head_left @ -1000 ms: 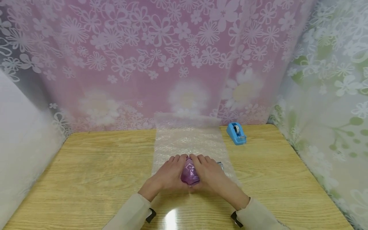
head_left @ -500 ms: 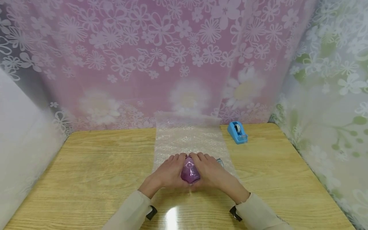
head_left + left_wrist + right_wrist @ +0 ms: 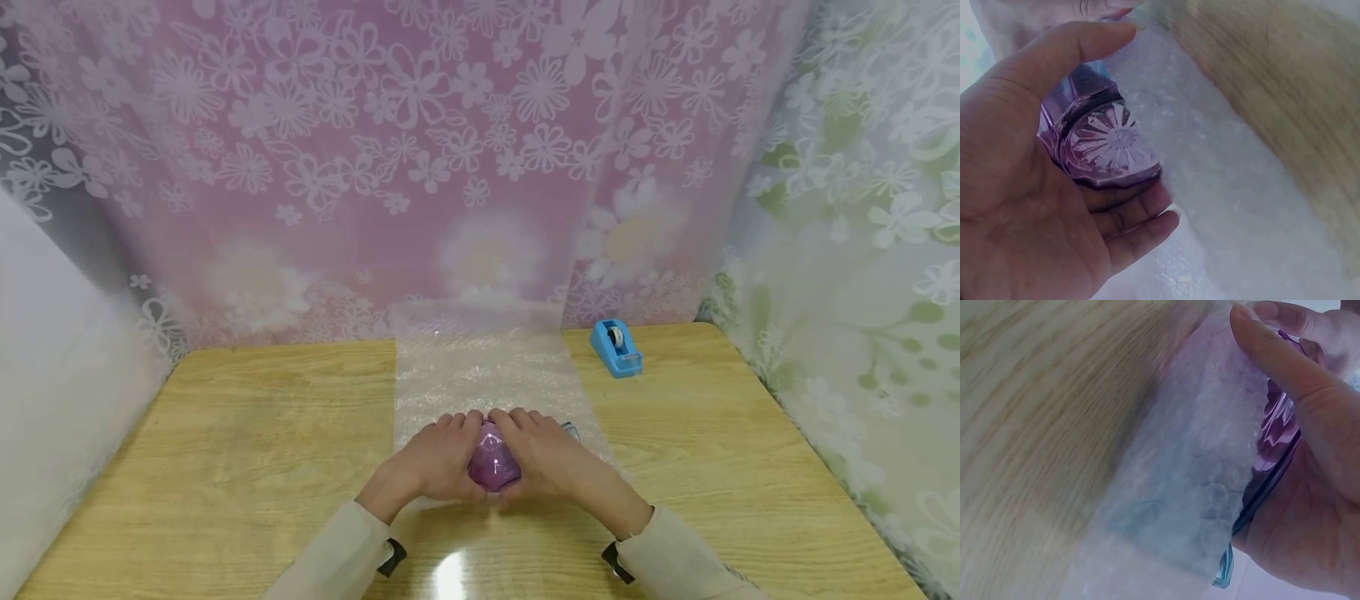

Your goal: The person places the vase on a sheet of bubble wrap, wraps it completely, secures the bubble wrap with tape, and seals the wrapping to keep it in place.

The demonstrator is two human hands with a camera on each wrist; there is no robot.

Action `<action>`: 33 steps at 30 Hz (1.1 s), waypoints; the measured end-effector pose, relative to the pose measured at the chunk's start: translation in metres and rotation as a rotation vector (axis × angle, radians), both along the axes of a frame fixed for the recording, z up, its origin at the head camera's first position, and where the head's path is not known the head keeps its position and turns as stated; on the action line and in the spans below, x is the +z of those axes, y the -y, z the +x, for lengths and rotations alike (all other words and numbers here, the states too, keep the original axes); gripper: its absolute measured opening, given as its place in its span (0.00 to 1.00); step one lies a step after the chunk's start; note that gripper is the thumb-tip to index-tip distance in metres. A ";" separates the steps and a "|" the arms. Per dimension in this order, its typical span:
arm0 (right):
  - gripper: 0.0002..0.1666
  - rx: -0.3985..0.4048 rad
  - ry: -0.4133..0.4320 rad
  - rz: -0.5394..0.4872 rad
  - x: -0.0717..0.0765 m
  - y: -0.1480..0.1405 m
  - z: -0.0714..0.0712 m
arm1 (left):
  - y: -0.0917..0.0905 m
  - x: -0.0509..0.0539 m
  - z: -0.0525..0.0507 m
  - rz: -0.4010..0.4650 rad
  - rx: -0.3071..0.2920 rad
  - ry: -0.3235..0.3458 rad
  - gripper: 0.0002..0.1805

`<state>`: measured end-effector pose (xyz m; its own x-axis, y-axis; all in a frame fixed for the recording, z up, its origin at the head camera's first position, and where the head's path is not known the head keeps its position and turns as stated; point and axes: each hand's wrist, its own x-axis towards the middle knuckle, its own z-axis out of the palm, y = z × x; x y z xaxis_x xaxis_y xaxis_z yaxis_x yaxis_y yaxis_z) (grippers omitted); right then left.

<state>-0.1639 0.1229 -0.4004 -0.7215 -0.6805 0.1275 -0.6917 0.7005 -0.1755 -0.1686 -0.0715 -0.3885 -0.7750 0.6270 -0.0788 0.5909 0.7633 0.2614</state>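
Both hands hold a purple faceted glass object (image 3: 494,457) between them over a sheet of bubble wrap (image 3: 487,367). My left hand (image 3: 438,458) grips its left side, and my right hand (image 3: 551,462) its right side. In the left wrist view, the glass base (image 3: 1116,137) shows a flower-like pattern, with the near edge of the bubble wrap (image 3: 1222,169) folded up partly over it and the thumb at that edge. From the right wrist, the wrap (image 3: 1185,462) lies against the purple glass (image 3: 1279,425), and a light-blue glass piece (image 3: 1225,569) shows beyond, partly covered.
A blue tape dispenser (image 3: 617,348) stands on the wooden table (image 3: 270,450) at the back right, beside the wrap. Flowered curtains (image 3: 360,167) hang behind the table and on the right.
The wrap has shifted slightly left in the head view. Both hands still grip the purple glass, which sits slightly lower in view with them.
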 end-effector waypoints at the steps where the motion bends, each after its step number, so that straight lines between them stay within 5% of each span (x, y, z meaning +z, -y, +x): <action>1: 0.62 -0.004 0.001 0.004 0.000 0.000 0.000 | 0.000 0.000 -0.001 -0.007 -0.007 0.000 0.48; 9: 0.62 -0.026 0.081 0.033 0.004 0.000 -0.004 | 0.001 0.004 -0.009 -0.002 -0.032 0.084 0.45; 18: 0.61 -0.036 0.322 -0.010 0.010 -0.002 -0.016 | 0.002 0.006 -0.028 0.095 -0.048 0.327 0.41; 25: 0.59 -0.039 0.456 -0.006 0.014 -0.001 -0.027 | 0.005 0.006 -0.040 0.168 0.002 0.547 0.41; 33: 0.54 -0.049 0.551 0.005 0.018 0.000 -0.036 | 0.005 0.007 -0.047 0.204 0.004 0.641 0.40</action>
